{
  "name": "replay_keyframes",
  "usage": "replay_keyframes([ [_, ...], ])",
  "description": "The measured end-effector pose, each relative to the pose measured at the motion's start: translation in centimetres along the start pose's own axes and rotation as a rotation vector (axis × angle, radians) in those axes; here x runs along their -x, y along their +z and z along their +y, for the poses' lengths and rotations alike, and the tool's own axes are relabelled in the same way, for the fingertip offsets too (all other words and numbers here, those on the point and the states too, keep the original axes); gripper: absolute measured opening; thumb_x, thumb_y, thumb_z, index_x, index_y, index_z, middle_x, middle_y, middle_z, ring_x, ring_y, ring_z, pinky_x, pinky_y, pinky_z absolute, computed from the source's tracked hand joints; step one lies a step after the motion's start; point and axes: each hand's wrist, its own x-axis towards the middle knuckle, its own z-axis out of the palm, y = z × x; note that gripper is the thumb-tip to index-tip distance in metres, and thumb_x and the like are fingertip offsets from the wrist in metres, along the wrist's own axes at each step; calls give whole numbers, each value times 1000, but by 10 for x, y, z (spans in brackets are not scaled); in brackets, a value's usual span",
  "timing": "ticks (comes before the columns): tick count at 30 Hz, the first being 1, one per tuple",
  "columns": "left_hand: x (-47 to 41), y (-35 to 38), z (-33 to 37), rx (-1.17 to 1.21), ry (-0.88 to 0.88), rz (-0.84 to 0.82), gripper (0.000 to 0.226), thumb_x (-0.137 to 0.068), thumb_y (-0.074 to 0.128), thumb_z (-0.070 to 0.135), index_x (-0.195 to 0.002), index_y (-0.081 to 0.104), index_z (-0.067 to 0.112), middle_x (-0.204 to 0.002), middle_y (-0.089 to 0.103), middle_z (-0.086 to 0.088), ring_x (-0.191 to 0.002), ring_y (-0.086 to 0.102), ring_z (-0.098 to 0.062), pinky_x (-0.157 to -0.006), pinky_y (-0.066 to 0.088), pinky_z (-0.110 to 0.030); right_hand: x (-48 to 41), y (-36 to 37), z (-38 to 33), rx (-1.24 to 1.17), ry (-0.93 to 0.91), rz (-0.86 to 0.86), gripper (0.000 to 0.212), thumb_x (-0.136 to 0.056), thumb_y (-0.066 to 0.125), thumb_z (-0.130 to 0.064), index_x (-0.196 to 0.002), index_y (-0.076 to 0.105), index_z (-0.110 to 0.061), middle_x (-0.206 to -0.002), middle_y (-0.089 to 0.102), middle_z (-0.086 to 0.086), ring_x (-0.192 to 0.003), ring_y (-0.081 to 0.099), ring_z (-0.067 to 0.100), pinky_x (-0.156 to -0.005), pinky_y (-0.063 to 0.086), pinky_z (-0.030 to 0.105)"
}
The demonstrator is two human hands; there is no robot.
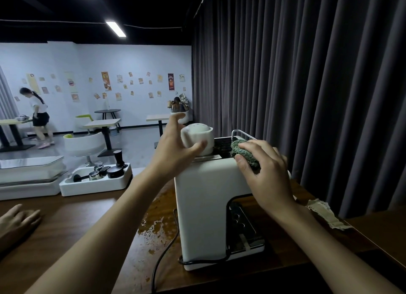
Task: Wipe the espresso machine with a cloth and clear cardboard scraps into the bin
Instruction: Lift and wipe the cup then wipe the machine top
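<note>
White espresso machine (206, 205) at the desk's (87, 223) right end, near the far edge. Green cloth (242, 152) bunched on its top, gripped in the right hand (263, 179). Left hand (175, 148) spread wide, thumb touching a white cup (198, 137) on that same top. Tray (94, 187) by the far edge, further left.

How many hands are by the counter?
3. The left hand touches the white cup on the espresso machine, the right hand grips the green cloth atop it, and someone else's hand rests on the counter, far left. The distant person may hide more.
</note>
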Motion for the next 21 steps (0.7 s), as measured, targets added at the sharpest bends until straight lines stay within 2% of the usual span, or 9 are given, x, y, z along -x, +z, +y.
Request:
replay_keyframes([
  [3, 0, 2, -1, 8, 4, -15, 79, -81, 69, 37, -147, 25, 31, -146, 44, -6, -125, 45, -17, -101, 43, -38, 0, 0, 0, 3, 2, 4, 30, -92, 56, -37, -114, 68, -21, -119, 64, -3, -107, 58, 24, -91, 43, 46],
  [6, 0, 5, -2, -29, -3, 53, 76, -79, 78, 42, -139, 33, 27, -134, 46, -2, -122, 47, -17, -93, 42, -31, 0, 0, -1, 8, 2, -1, 30, -92, 56, -37, -114, 68, -20, -119, 64, -2, -108, 58, 24, -91, 43, 46],
  [8, -1, 3, -3, 13, -29, 53, 73, -80, 74, 39, -140, 32, 29, -128, 50, 2, -118, 52, -19, -93, 45, -34, 0, 0, -1, 8, -1, 2, 30, -92, 56, -37, -114, 68, -21, -119, 64, -2, -108, 58, 23, -91, 43, 45],
  [10, -1, 4, -3, 38, -27, 22, 76, -78, 64, 38, -144, 28, 33, -135, 50, 1, -120, 50, -19, -97, 45, -37, 0, 0, -1, 8, -2, 4, 30, -92, 56, -37, -114, 68, -21, -119, 64, -2, -108, 58, 23, -90, 43, 44],
  [11, 0, 4, -3, 26, -17, 26, 75, -79, 67, 38, -144, 29, 33, -137, 48, 0, -121, 48, -17, -97, 43, -35, 0, 0, -1, 9, -3, 4, 30, -92, 56, -37, -114, 68, -21, -119, 64, -2, -108, 58, 23, -90, 42, 43],
  [13, 1, 6, -3, -7, -4, 65, 70, -81, 76, 38, -137, 35, 30, -133, 47, -1, -119, 47, -13, -91, 40, -28, 0, 0, -1, 11, -4, 3, 30, -92, 55, -38, -114, 67, -22, -120, 63, -3, -108, 58, 23, -90, 42, 43],
  [15, 1, 5, -3, 26, -9, 65, 63, -83, 75, 33, -134, 37, 28, -130, 50, 0, -117, 50, -15, -88, 41, -27, 0, 0, -1, 17, -11, 1, 30, -92, 55, -38, -114, 67, -22, -120, 63, -2, -109, 58, 23, -91, 43, 44],
  [18, 2, 5, -2, 31, 3, 30, 59, -84, 64, 33, -136, 38, 31, -137, 45, 2, -120, 47, -15, -94, 42, -32, -1, -2, -1, 16, -9, -14, 31, -92, 54, -39, -115, 67, -21, -121, 63, -2, -110, 57, 23, -91, 42, 44],
  [21, 4, 5, 1, -67, 25, 74, 41, -91, 67, 37, -126, 51, 25, -130, 41, 3, -122, 46, -14, -99, 38, -30, -2, -5, -3, 133, -45, -20, 34, -93, 54, -39, -120, 65, -22, -120, 63, -2, -107, 57, 24, -89, 37, 42],
])
